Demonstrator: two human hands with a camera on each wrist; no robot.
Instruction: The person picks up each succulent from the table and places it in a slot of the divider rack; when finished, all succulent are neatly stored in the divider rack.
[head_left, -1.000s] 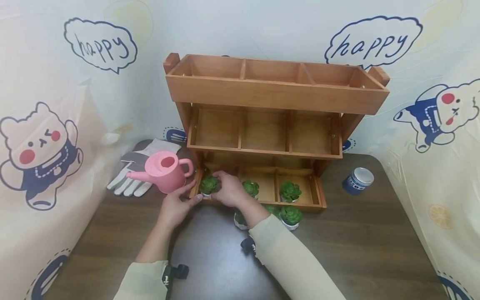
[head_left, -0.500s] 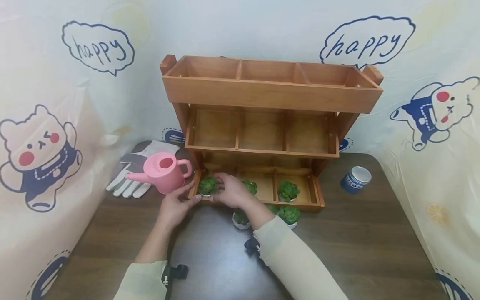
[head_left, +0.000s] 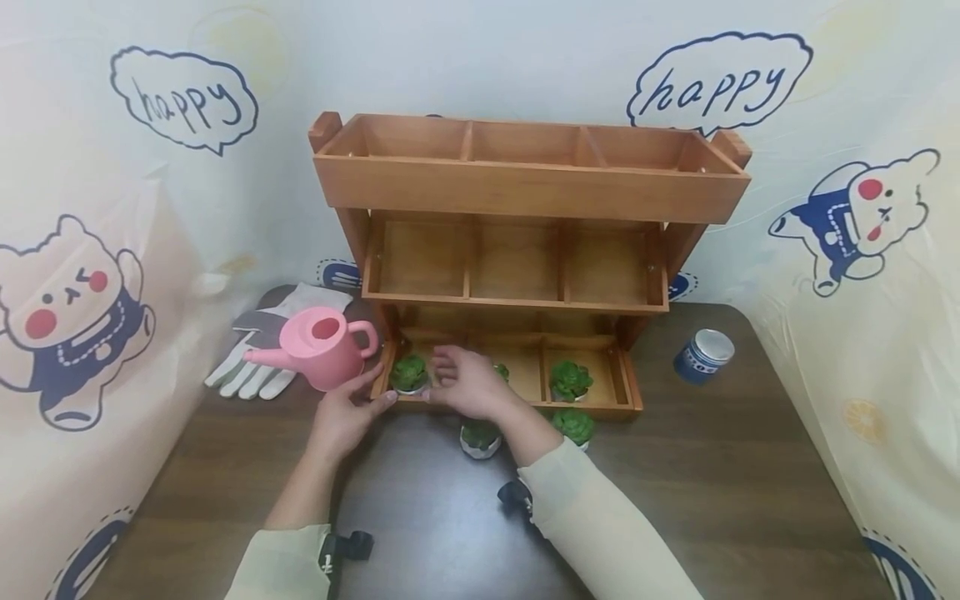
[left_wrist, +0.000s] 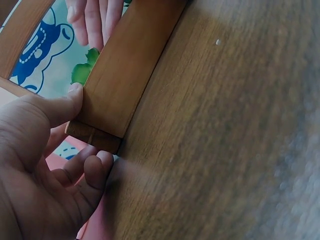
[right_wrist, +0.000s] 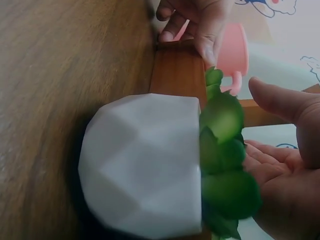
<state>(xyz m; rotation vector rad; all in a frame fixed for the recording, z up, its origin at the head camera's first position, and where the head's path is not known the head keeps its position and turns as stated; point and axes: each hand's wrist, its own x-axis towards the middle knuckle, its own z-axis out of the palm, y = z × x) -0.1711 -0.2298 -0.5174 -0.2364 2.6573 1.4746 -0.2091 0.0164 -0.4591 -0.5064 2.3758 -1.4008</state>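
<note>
A three-tier wooden planter shelf [head_left: 525, 190] stands at the back of the table. Its lowest tray holds potted succulents, one of them a succulent [head_left: 409, 374] in the left compartment. My left hand [head_left: 345, 417] grips the tray's front left corner; in the left wrist view the thumb lies on the front board [left_wrist: 125, 75] and the other fingers curl at its end. Just right of the left succulent, my right hand [head_left: 468, 383] is apart from it with thumb and fingers spread, partly covering the middle succulent [head_left: 502, 372]. Another succulent [head_left: 571, 381] sits in the right compartment.
A pink watering can [head_left: 322, 350] stands left of the shelf, close to my left hand, by grey-white gloves [head_left: 255, 367]. Potted succulents [head_left: 480, 437] stand on the table before the tray, under my right forearm. A blue tin [head_left: 703, 356] is at right.
My right hand has let go of the left succulent and drawn slightly away to the right. That succulent now sits in the left compartment. My left hand keeps its place at the corner.
</note>
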